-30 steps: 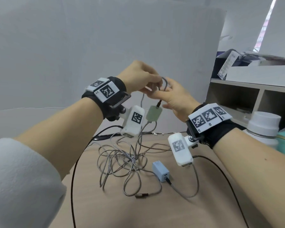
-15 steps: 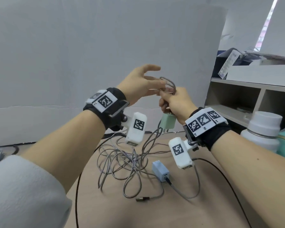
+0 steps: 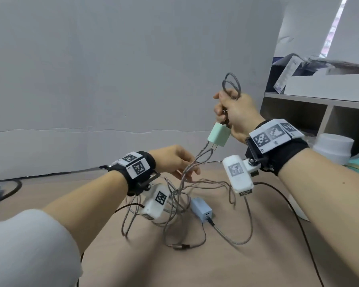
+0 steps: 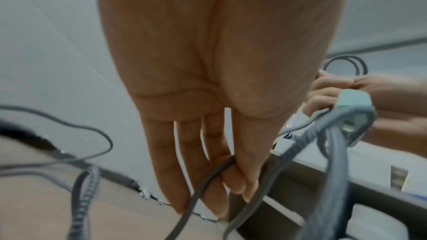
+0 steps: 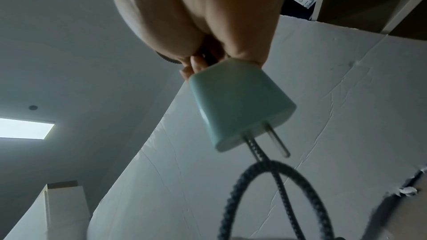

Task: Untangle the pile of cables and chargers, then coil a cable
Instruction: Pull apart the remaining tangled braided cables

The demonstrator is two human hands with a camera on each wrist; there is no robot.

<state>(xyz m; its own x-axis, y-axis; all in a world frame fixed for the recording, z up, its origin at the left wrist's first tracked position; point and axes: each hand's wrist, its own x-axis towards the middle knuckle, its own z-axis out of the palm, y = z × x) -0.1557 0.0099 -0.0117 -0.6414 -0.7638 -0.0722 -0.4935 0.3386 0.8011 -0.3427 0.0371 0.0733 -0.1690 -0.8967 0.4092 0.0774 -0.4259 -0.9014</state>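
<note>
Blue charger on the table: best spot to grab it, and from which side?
Take the blue charger across its two long side faces, coming from above. It lies flat on the table with its top bare. A cable plugs into its near end and tangled loops crowd its far end, so avoid a grip on the ends.

A mint-green charger (image 3: 219,135) hangs tilted in the air above the blue-grey charger (image 3: 201,209), prongs pointing down, with a grey braided cable (image 3: 231,84) looped twice above it. More braided strands run from its prongs down into the tangled pile of cables (image 3: 174,204), which spreads on the tan surface to the left of the blue-grey charger. That charger lies flat with a cable plugged into its near end.
</note>
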